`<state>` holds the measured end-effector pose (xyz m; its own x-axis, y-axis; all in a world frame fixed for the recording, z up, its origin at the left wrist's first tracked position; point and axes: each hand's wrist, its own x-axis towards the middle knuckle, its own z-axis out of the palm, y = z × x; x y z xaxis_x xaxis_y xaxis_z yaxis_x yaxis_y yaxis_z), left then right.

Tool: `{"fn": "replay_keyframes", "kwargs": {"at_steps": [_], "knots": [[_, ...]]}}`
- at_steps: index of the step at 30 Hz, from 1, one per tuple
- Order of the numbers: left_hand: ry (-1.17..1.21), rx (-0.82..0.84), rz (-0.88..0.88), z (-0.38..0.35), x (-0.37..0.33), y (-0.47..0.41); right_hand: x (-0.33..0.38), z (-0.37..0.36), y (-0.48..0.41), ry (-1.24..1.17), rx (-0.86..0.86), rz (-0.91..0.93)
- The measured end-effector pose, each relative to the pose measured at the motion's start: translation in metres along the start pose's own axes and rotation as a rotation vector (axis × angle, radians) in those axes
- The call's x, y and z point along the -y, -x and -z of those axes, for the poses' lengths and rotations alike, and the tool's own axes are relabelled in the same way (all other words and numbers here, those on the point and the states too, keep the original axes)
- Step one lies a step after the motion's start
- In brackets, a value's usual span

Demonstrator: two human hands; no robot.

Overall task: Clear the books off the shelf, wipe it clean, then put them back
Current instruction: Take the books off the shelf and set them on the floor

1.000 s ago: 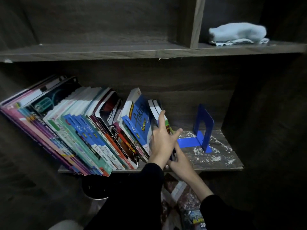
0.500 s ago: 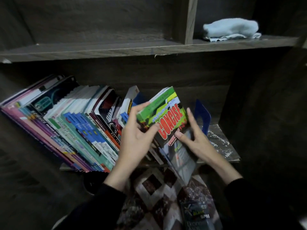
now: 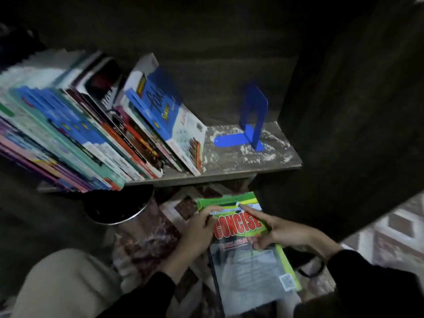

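Note:
A green book titled "CONCISE" (image 3: 238, 226) lies low over the patterned floor, below the shelf. My left hand (image 3: 197, 235) grips its left edge and my right hand (image 3: 282, 232) holds its right side, fingers across the cover. Under it sits another, grey-covered book (image 3: 250, 271). On the dusty shelf (image 3: 241, 161) a row of books (image 3: 91, 134) leans to the left, the outermost one blue and white (image 3: 167, 115). A blue bookend (image 3: 252, 120) stands to the right of them on the bare, whitish-stained board.
A round dark container with a metal rim (image 3: 119, 207) sits under the shelf's front edge at the left. The cabinet's dark side panel (image 3: 344, 111) rises at the right. Patterned carpet (image 3: 146, 244) covers the floor. My knee in light trousers (image 3: 62, 285) is at lower left.
Both hands pulled the green book and the one under it out of the row and brought them down to the floor. The view tilted downward; the upper shelf and cloth left the frame.

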<state>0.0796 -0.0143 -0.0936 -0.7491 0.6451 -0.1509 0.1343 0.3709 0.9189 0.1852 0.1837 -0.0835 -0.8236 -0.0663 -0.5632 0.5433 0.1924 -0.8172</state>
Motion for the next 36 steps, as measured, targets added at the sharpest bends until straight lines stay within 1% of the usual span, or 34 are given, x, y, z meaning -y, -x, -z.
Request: {"fn": "replay_keyframes", "kwargs": {"at_steps": [3, 4, 5, 9, 12, 14, 18, 22, 25, 26, 27, 29, 32, 35, 36], "knots": [[0.045, 0.140, 0.276, -0.049, 0.046, -0.017, -0.057, 0.005, -0.027, 0.096, -0.065, -0.177], [0.032, 0.165, 0.342, -0.065, 0.063, -0.022, -0.074, 0.006, -0.034, 0.097, -0.100, -0.227], [-0.032, 0.172, 0.378, -0.078, 0.079, -0.026, -0.090, 0.006, -0.042, 0.084, -0.130, -0.260], [-0.131, 0.096, 0.413, -0.123, 0.124, -0.050, -0.154, 0.009, -0.077, 0.049, -0.232, -0.291], [-0.072, 0.079, 0.390, -0.150, 0.149, -0.071, -0.188, 0.014, -0.096, 0.042, -0.356, -0.242], [-0.034, 0.072, 0.403, -0.166, 0.176, -0.087, -0.202, 0.019, -0.106, 0.052, -0.429, -0.243], [-0.026, 0.048, 0.366, -0.174, 0.187, -0.113, -0.220, 0.029, -0.132, 0.118, -0.547, -0.229], [-0.027, 0.104, 0.417, -0.179, 0.204, -0.124, -0.231, 0.029, -0.152, 0.188, -0.490, -0.215], [-0.200, 0.118, 0.424, -0.176, 0.203, -0.121, -0.252, 0.020, -0.163, 0.247, -0.516, -0.231], [-0.227, 0.129, 0.430, -0.175, 0.201, -0.121, -0.262, 0.018, -0.166, 0.260, -0.519, -0.222], [-0.236, 0.149, 0.433, -0.174, 0.202, -0.122, -0.262, 0.019, -0.167, 0.281, -0.501, -0.251], [-0.312, 0.225, 0.415, -0.173, 0.207, -0.123, -0.245, 0.018, -0.165, 0.341, -0.474, -0.323], [-0.389, 0.350, 0.425, -0.166, 0.206, -0.128, -0.232, 0.011, -0.164, 0.554, -0.511, -0.407], [-0.434, 0.382, 0.411, -0.157, 0.192, -0.130, -0.204, 0.019, -0.160, 0.574, -0.462, -0.529], [-0.431, 0.371, 0.383, -0.152, 0.184, -0.130, -0.191, 0.026, -0.157, 0.575, -0.429, -0.510]]}}
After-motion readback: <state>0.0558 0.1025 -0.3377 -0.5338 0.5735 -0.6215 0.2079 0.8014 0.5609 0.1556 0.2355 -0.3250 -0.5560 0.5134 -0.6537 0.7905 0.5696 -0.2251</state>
